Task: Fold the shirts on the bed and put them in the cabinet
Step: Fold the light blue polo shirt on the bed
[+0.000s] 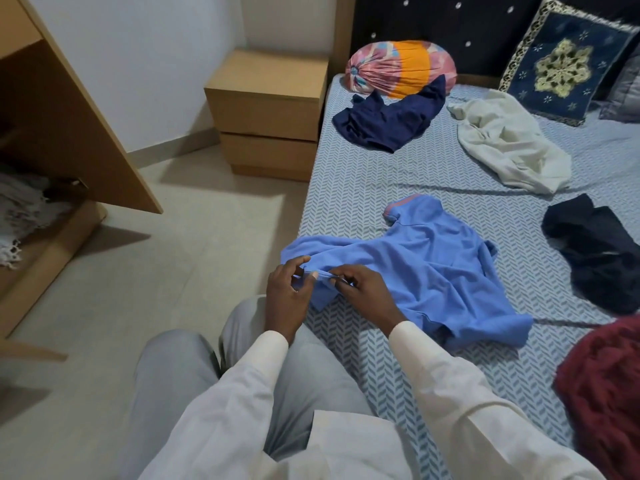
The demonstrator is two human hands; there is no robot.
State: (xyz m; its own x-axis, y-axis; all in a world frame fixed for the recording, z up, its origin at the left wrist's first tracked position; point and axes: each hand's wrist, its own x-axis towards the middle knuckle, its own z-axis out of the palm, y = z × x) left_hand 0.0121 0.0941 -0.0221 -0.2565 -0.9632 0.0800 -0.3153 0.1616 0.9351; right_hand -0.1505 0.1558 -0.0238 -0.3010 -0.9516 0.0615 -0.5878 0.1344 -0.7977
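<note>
A light blue shirt [426, 268] lies crumpled on the bed [349, 188] near its left edge. My left hand [287, 299] and my right hand [367, 292] both pinch the shirt's near hem, close together. Farther up the bed lie a navy shirt [388, 123], a cream shirt [509, 147] and a black shirt [602, 251]. The wooden cabinet [59, 133] stands open at the left, with grey folded cloth [20, 206] on its lower shelf.
A wooden nightstand [266, 112] sits between bed and wall. A pink and orange bolster [401, 67] and a blue patterned cushion [564, 64] lean at the headboard. A dark red blanket [602, 393] is at the right. Tiled floor [156, 271] separates bed and cabinet.
</note>
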